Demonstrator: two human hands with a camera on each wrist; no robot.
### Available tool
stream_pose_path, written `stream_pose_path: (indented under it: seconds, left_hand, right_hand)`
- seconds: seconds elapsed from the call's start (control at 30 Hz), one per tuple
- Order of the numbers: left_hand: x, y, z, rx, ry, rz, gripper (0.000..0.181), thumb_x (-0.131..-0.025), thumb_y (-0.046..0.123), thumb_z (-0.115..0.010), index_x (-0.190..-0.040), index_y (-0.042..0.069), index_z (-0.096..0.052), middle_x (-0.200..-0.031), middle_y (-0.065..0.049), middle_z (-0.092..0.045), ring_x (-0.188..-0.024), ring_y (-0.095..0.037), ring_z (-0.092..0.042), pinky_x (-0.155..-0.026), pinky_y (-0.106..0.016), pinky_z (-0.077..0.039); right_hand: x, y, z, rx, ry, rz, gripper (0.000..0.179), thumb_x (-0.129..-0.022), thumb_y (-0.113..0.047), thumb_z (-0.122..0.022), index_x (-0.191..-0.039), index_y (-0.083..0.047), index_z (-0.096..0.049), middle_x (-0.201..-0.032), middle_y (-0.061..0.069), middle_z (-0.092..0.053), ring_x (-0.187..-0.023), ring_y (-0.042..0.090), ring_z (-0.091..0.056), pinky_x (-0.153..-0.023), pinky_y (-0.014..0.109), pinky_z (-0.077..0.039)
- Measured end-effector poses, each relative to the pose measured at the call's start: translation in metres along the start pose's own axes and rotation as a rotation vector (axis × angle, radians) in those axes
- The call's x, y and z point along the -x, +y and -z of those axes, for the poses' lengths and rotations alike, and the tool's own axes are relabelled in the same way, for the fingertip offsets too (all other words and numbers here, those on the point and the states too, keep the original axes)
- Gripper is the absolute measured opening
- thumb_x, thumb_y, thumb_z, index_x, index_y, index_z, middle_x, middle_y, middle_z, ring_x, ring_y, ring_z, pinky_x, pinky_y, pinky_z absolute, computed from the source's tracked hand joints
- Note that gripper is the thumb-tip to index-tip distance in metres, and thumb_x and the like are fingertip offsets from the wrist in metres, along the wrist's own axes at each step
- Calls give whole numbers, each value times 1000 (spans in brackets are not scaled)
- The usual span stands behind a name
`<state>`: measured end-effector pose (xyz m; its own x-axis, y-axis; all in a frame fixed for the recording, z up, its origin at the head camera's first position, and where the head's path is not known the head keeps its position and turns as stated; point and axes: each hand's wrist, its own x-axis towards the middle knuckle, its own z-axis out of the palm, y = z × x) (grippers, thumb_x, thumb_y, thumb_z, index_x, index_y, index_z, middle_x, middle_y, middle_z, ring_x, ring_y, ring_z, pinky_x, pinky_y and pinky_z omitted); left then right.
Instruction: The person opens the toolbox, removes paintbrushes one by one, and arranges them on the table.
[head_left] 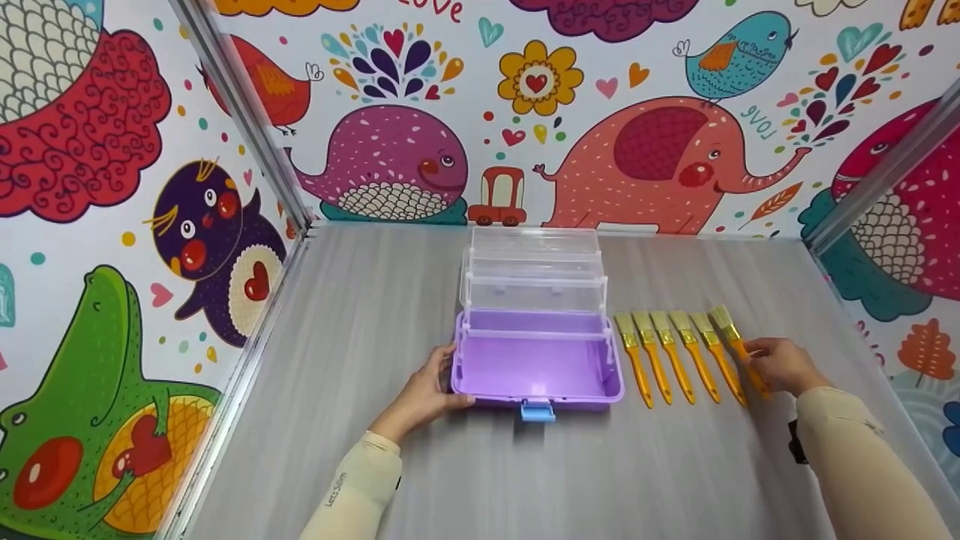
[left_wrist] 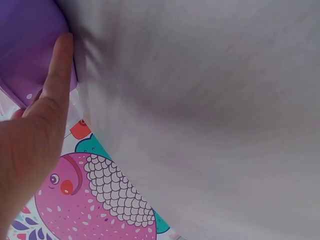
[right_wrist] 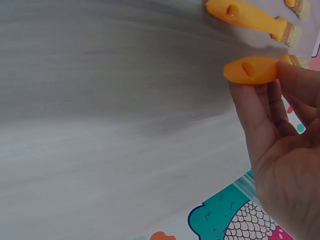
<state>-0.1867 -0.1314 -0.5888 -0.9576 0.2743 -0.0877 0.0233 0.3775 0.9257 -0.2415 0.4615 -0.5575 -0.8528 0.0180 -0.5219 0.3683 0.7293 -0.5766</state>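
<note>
A purple toolbox (head_left: 577, 400) stands open on the table, with tiered clear trays (head_left: 536, 292) raised behind it and a blue latch (head_left: 538, 411) at the front. My left hand (head_left: 424, 394) holds its front left corner, thumb along the front wall and fingers at the left side. To the right of the box, several paintbrushes (head_left: 679, 375) with orange handles lie in a row, bristles pointing away from me. At the right end of that row, my right hand (head_left: 791, 367) pinches the handle of the outermost paintbrush (right_wrist: 252, 70) between thumb and fingers.
The grey wood-grain table (head_left: 360, 300) is bounded by walls printed with cartoon animals (head_left: 397, 157). Metal corner posts (head_left: 251, 120) rise where the panels meet. The raised trays stand close to the back wall.
</note>
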Motion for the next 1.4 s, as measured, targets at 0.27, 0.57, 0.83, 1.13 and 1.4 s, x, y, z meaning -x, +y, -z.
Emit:
stream_pose_path:
  seconds: [0.27,0.57,0.83,1.13,1.4]
  left_hand:
    - [1,-1,0,18,2,-14,94,-72,8,-87,-149,3,-34,-146,-28,-45,-136,-41,-41,-114,-51,-27]
    - [3,4,1,47,5,-26,95,-71,6,-87,-150,2,-34,-145,-29,-45,-134,-41,-43,-114,-52,-27]
    - [0,-1,0,59,1,-18,96,-71,6,-87,-150,3,-33,-146,-28,-45,-134,-41,-44,-113,-51,-29]
    - [0,-1,-1,55,-2,-20,95,-71,6,-87,-150,2,-33,-146,-29,-44,-133,-41,-44,-113,-49,-30]
    - [0,-1,0,12,8,-42,93,-72,7,-87,-148,0,-34,-143,-28,-47,-133,-41,-45,-114,-52,-28]
  right_hand:
    - [-4,2,-6,69,48,10,50,-93,-7,-56,-137,13,-46,-130,40,-47,-97,37,-57,-75,41,-59]
    - [0,-3,-8,107,70,-65,54,-91,-13,-62,-138,9,-48,-128,34,-51,-99,40,-52,-81,49,-54]
    - [1,-6,-13,134,95,-71,54,-91,-15,-61,-137,10,-49,-125,33,-54,-97,40,-53,-85,55,-51]
    - [-2,-5,-13,150,111,-94,54,-89,-14,-61,-136,11,-49,-124,33,-55,-94,38,-55,-80,51,-53]
    - [-2,-4,-19,254,208,-52,50,-85,-11,-62,-129,13,-54,-116,31,-61,-91,38,-59,-72,47,-54]
